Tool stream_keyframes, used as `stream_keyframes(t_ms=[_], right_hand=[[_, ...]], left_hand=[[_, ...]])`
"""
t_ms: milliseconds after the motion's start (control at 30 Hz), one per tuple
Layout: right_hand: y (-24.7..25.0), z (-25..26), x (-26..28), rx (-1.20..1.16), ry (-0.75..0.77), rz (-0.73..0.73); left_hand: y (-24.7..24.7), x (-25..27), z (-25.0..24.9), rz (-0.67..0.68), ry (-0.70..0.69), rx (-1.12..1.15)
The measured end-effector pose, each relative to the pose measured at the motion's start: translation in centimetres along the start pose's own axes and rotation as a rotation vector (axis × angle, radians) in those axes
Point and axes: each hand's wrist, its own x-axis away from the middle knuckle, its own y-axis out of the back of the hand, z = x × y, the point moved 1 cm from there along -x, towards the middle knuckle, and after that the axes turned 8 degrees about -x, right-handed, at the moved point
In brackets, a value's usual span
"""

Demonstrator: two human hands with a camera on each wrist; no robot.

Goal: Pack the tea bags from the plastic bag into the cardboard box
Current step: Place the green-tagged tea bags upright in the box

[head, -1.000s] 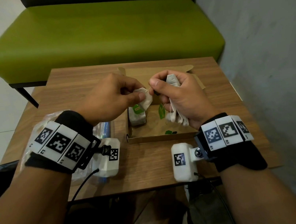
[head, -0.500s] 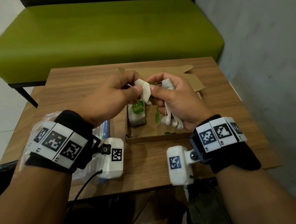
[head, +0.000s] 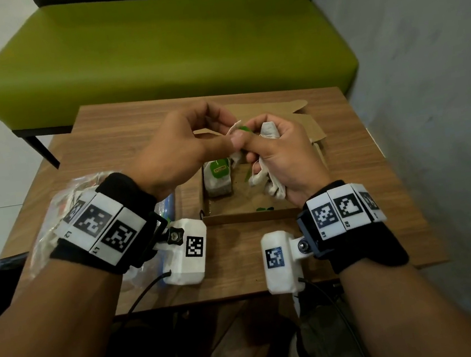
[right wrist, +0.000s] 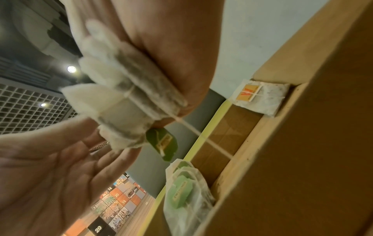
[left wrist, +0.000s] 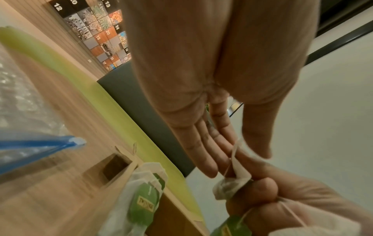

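Now, my left hand (head: 180, 146): thumb and fingers pinching one tea bag (head: 234, 128) above the cardboard box (head: 252, 218).
Right hand (head: 283, 156): curled round a bundle of tea bags (head: 275, 184).
Plastic bag (head: 48, 224): on the tabletop (head: 235, 264) at 9 o'clock from the box.
Box: I see a stack (head: 218, 181) standing inside.

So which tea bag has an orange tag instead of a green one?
The single tea bag lying alone at the far end of the cardboard box; the others carry green tags.

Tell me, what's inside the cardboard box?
Inside the cardboard box a bunch of tea bags with green tags stands at its left side. The hands hide part of the floor, so more may lie there.
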Motion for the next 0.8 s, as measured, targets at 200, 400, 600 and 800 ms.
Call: stream_keyframes(t_ms=[200,400,600,800], right_hand=[[0.5,0.1,0.2,0.030,-0.051,0.040],[0.8,-0.5,0.3,0.278,-0.061,0.089],[1.2,-1.5,0.3,0.654,-0.133,0.114],[0.7,-1.8,0.4,0.846,-0.146,0.135]], left_hand=[[0.2,-0.1,0.5,-0.036,0.032,-0.003],[0.8,-0.1,0.7,-0.056,0.058,0.029],[0.6,-0.1,2.2,0.000,0.089,-0.427],[0.0,0.0,3.6,0.033,0.090,-0.816]])
